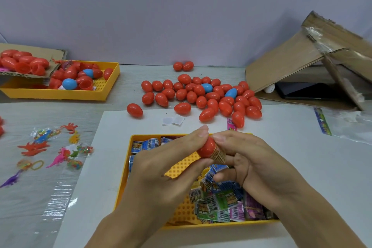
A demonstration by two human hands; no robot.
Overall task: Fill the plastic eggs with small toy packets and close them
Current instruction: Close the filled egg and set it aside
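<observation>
Red egg half (207,148) pinched by left hand (171,167), right hand (253,163) gripping folded packet (218,155) at its mouth, over yellow tray (128,183)

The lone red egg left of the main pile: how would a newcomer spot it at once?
Start at the big egg pile in the table's middle, beyond the near yellow tray. Move left along its front edge. The lone red egg lies at the white sheet's far corner, touching no other egg.

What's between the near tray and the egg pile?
Head view: two small white squares and a pink packet on the white sheet, between near tray and egg pile.
</observation>
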